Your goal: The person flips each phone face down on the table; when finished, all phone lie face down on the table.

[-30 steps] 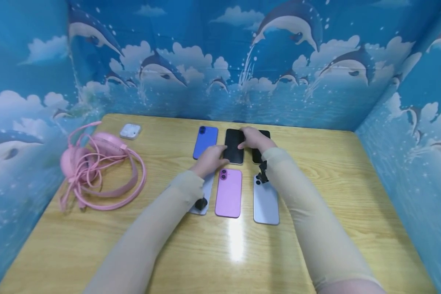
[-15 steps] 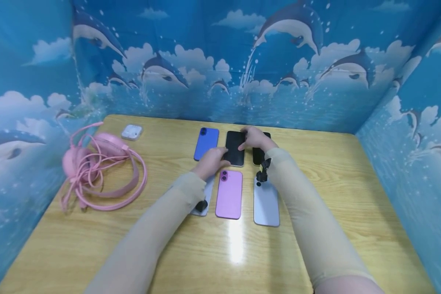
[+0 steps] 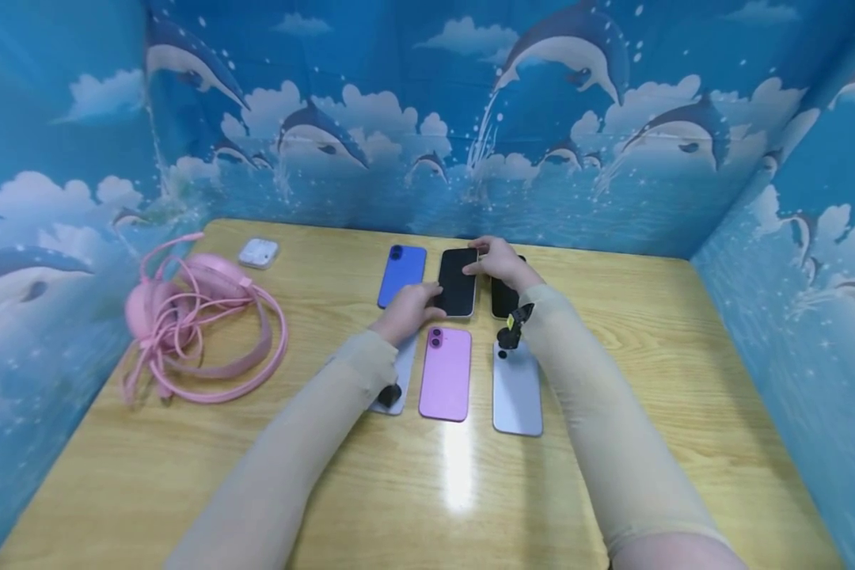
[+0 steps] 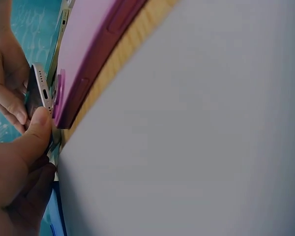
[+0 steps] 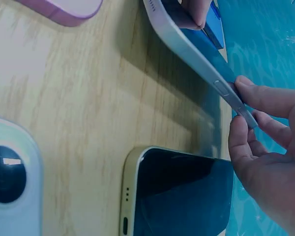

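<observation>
Both hands hold the middle black-screened phone in the far row of phones on the wooden surface. The left hand has its grip clamped on the phone's near end, thumb against the edge by the charging port. The right hand pinches the phone's right edge near the far end, fingers closed on it; the right wrist view shows that edge tilted up off the surface. A blue phone lies just to its left and another dark-screened phone just to its right, partly under the right hand. In the near row lie a pink phone, a pale blue phone and a grey phone partly under the left sleeve. Pink headphones and a white earbud case sit well apart to the left.
</observation>
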A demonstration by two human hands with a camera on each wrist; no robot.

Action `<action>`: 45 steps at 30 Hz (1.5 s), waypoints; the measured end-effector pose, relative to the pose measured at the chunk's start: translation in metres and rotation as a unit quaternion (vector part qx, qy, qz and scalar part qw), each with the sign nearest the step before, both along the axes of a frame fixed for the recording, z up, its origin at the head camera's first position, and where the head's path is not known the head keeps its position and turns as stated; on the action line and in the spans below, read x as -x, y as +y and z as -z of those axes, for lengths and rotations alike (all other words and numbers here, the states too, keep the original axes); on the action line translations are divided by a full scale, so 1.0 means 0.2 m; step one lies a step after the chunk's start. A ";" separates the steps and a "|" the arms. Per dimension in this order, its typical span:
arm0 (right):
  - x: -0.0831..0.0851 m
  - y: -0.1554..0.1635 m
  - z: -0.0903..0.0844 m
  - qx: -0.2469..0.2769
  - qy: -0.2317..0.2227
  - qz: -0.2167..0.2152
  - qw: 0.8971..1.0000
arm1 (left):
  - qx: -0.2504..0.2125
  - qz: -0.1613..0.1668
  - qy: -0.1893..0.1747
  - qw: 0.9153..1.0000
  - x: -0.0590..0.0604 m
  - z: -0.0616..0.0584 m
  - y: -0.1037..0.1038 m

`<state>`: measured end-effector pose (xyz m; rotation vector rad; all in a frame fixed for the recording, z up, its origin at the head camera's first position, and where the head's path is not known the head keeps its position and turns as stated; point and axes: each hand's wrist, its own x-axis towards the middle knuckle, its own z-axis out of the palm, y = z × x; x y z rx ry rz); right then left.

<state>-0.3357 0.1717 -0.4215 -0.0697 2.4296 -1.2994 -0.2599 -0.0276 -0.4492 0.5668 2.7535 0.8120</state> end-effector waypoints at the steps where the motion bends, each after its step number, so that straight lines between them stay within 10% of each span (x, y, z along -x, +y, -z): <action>1: 0.00 0.00 -0.01 0.002 0.001 0.000 1.000 | -0.005 0.001 -0.002 1.000 0.00 0.00 0.00; 12: -0.03 -0.06 -0.05 -0.030 0.046 0.021 0.998 | -0.016 0.014 0.009 1.000 -0.01 0.04 -0.01; 29: -0.03 -0.15 -0.16 -0.124 0.094 -0.001 0.988 | -0.002 0.099 0.102 0.990 -0.07 -0.13 0.07; 45: -0.03 -0.19 -0.22 -0.177 0.104 -0.029 0.978 | 0.011 0.135 0.147 0.980 -0.07 -0.12 0.09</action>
